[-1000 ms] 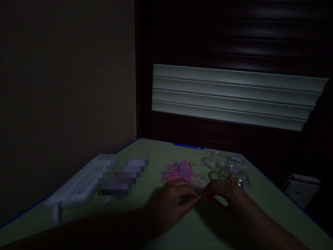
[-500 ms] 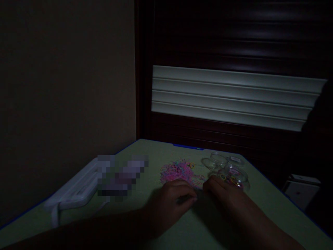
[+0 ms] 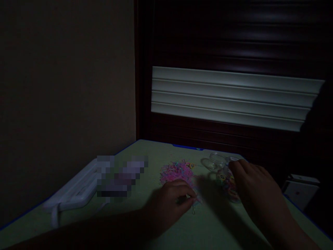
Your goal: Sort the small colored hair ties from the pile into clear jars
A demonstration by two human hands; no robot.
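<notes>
A loose pile of tiny pink and multicoloured rubber bands (image 3: 177, 173) lies on the table. At the pile's near edge, my left hand (image 3: 174, 203) pinches thumb and forefinger together on small rubber bands, and a few more show just beneath the fingertips. My right hand (image 3: 256, 184) is raised over a clear round container (image 3: 231, 189) with colourful bands in it, partly covering it. The fingers of that hand are bent downward and close together. Their tips are partly hidden, so what they hold cannot be made out.
An empty-looking clear container (image 3: 218, 158) stands behind, with clear lids around it. To the left are a white power strip (image 3: 75, 187) with a cord and a pixelated object (image 3: 125, 177). A white box (image 3: 301, 191) sits beyond the table's (image 3: 145, 239) right edge.
My right hand has moved right and up, away from my left hand to the container of bands. My left hand stays in nearly the same place, still pinching.
</notes>
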